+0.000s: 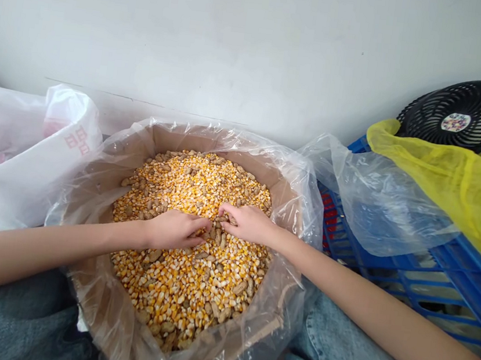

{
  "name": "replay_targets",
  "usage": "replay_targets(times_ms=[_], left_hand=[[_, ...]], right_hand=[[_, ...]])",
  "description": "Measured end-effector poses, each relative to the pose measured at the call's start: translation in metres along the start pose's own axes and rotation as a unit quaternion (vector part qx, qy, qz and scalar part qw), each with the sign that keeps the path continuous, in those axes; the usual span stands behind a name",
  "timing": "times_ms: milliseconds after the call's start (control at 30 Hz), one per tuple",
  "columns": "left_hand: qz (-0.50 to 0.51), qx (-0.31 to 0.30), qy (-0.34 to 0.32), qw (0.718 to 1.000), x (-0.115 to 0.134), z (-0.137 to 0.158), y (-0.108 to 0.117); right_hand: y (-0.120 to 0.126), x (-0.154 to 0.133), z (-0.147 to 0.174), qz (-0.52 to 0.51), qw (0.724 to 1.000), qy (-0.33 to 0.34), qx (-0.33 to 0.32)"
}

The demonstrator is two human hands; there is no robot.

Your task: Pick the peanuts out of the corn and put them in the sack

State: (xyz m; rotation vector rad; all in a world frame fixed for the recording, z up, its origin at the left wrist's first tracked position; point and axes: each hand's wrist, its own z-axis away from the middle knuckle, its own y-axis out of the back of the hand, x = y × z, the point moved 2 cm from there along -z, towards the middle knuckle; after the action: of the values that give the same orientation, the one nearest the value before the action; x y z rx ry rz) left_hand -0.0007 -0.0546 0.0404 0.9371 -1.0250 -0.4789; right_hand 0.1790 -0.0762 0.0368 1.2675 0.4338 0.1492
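Observation:
A cardboard box (286, 200) lined with a clear plastic bag (241, 349) stands between my knees. Inside is a heap of yellow and white corn kernels (166, 287) with unshelled peanuts (239, 288) mixed in. Over the middle of the heap, my left hand (177, 230) is closed, its fingers curled down among the corn and peanuts; what they hold, if anything, is hidden. Just right of it, my right hand (246, 223) curls its thumb and fingers around peanuts at the surface. The two hands' fingertips are close together but apart.
A white woven sack (27, 165) lies at the left. Right of the box are a blue plastic crate (442, 281), a clear plastic bag (395, 205), yellow mesh (450, 182) and a black fan (463, 114). A white wall (239, 45) rises behind the box.

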Motion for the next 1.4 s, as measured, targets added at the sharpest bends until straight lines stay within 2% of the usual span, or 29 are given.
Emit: replay_targets(times_ms=[167, 300, 400, 467, 533, 667, 767, 833, 933, 1033, 1233, 1400], left_hand=[[-0.031, 0.000, -0.009, 0.999, 0.000, -0.003, -0.012], [-0.019, 0.005, -0.004, 1.000, 0.000, -0.003, -0.014], [0.071, -0.003, 0.030, 0.997, 0.000, -0.004, -0.009], [0.200, -0.025, 0.050, 0.978, -0.001, -0.005, -0.005], [0.362, -0.069, 0.081, 0.926, -0.002, -0.006, -0.002], [0.619, -0.125, 0.118, 0.766, -0.007, -0.006, 0.001], [0.729, -0.125, 0.115, 0.663, -0.010, -0.007, 0.005], [0.767, -0.115, 0.121, 0.619, -0.012, -0.007, 0.008], [0.793, -0.104, 0.121, 0.588, -0.014, -0.007, 0.009], [0.803, -0.108, 0.110, 0.576, -0.016, -0.007, 0.008], [0.796, -0.108, 0.110, 0.585, -0.018, -0.008, 0.005], [0.786, -0.106, 0.122, 0.596, -0.018, -0.008, 0.002]], right_hand=[[-0.001, -0.001, 0.000, 0.034, 0.999, -0.003, -0.008], [-0.001, -0.002, 0.001, 0.028, 1.000, -0.001, -0.003], [-0.001, 0.000, -0.001, -0.044, 0.999, -0.013, 0.008], [0.001, 0.002, -0.004, -0.170, 0.985, -0.030, 0.014], [0.003, 0.006, -0.006, -0.334, 0.941, -0.057, 0.013], [0.008, 0.014, -0.008, -0.613, 0.783, -0.108, 0.000], [0.012, 0.015, -0.007, -0.734, 0.671, -0.100, -0.035], [0.015, 0.015, -0.007, -0.778, 0.619, -0.098, -0.048], [0.020, 0.014, -0.006, -0.819, 0.564, -0.093, -0.051], [0.023, 0.015, -0.005, -0.840, 0.534, -0.078, -0.056], [0.023, 0.018, -0.004, -0.858, 0.509, -0.043, -0.063], [0.023, 0.018, -0.004, -0.860, 0.504, -0.026, -0.072]])
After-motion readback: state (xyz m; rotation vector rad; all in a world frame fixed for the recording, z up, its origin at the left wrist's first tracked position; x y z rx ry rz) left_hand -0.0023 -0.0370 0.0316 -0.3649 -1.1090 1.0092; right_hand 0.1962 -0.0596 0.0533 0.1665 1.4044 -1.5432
